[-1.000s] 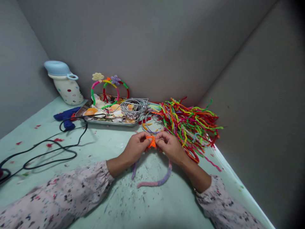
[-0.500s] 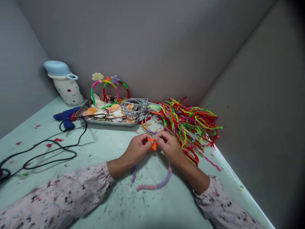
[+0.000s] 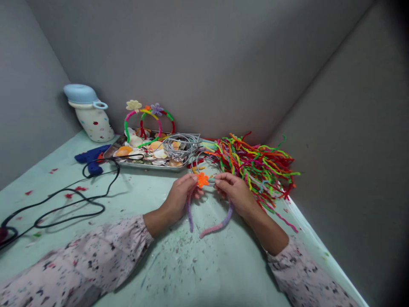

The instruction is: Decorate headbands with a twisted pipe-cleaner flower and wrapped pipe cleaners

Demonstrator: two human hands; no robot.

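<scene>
Orange fuzzy flower (image 3: 203, 180), lobed, pinched by L hand (image 3: 177, 197); R hand (image 3: 238, 195) grips curved, fuzzy pink/purple band (image 3: 227, 218).

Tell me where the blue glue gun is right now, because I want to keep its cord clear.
In the head view, the blue glue gun lies on the left side of the table, just left of the metal tray.

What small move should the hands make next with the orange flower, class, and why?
Probably a gentle press of the orange flower onto the curved band: the flower appears to sit at the band's top, by the fingertips of the left hand, while the right hand pinches close beside it, seemingly steadying the band.
</scene>
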